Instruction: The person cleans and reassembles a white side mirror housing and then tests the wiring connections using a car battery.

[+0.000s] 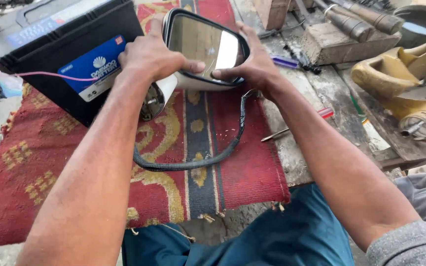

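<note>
Currently both hands clamp the car side mirror [204,49] at 12 o'clock over the red rug [50,162]: left hand [151,56] grip pinching its left edge, right hand [255,66] grip pinching its right edge, black corrugated cable [193,162] looping toward 6, black battery [70,54] at 10, red-handled screwdriver [297,125] on the tabletop [321,93] at 3.

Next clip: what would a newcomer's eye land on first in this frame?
First, the black-framed vehicle side mirror with a white housing, top centre, gripped by the left hand and the right hand, thumbs on the glass. Its black corrugated cable loops down over the red patterned rug. A black car battery with a blue label stands at upper left, a pink wire crossing it.
</note>
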